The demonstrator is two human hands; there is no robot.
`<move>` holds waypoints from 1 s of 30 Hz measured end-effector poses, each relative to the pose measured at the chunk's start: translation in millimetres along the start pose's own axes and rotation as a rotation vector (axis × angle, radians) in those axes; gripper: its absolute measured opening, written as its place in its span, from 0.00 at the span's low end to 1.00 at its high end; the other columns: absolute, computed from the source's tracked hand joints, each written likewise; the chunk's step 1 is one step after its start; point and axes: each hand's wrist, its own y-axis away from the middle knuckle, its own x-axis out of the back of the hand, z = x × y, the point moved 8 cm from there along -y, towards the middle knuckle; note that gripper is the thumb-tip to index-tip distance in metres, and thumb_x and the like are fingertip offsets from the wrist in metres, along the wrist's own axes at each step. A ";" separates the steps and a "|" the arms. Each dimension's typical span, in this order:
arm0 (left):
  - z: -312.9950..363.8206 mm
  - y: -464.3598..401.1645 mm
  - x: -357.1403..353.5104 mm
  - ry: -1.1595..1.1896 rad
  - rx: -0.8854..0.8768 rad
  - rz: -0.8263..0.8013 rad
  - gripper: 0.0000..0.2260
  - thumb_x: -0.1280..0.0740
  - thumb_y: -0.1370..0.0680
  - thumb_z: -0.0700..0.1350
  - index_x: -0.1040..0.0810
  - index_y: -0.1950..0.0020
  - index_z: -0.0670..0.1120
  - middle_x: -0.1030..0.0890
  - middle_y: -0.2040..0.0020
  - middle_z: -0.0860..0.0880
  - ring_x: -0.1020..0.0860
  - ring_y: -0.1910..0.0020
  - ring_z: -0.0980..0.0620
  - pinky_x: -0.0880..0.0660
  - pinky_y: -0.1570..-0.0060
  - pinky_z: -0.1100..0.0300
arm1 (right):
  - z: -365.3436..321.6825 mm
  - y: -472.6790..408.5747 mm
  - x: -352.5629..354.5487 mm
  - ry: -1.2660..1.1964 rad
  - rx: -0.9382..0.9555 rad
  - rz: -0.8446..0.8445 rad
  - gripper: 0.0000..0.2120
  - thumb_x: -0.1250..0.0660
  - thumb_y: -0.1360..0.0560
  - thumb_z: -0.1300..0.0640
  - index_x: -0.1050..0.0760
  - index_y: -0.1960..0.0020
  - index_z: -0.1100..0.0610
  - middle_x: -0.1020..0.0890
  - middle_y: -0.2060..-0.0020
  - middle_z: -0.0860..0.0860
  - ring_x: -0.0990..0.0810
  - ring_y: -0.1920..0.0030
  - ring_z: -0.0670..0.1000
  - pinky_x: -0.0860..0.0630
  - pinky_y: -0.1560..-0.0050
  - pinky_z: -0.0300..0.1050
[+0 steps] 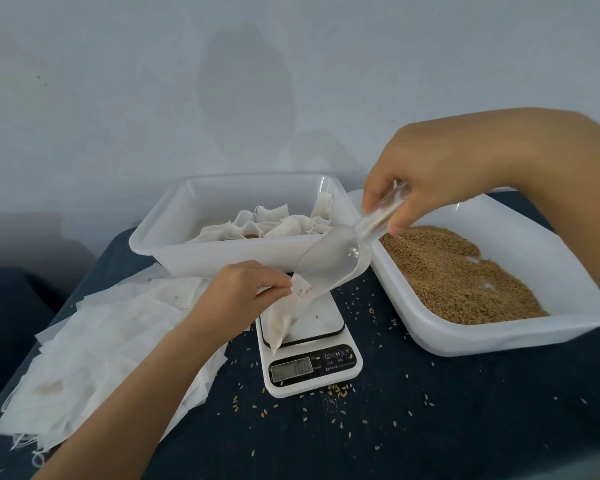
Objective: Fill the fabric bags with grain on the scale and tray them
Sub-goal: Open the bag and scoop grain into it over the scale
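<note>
Bag being filled: we see a small white fabric bag (284,315), mouth up, hanging onto the scale platform, top edge pinched by the left hand (243,292); a few grains show through at the mouth.
Scoop: clear plastic scoop (336,263), tilted down, tip at the bag mouth, handle gripped by the right hand (426,174); nearly empty.
Scale: white digital scale (309,355), display lit, digits unreadable to us.
Grain: brown grain (458,275) in white tray (499,332), right of scale.
Filled bags: white bags (267,225) heaped in rear white tray (174,244).
Empty bags: flat white stack (101,341), left of scale.
</note>
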 end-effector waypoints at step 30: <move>-6.1 -55.2 -47.0 -0.314 -0.010 -0.334 0.07 0.36 0.23 0.45 0.18 0.52 0.48 0.18 0.54 0.55 0.24 0.54 0.56 0.30 0.51 0.62 | 170.2 72.9 -223.7 -0.565 -0.856 0.074 0.16 0.42 0.23 0.36 0.32 0.47 0.48 0.26 0.52 0.46 0.27 0.51 0.49 0.29 0.48 0.48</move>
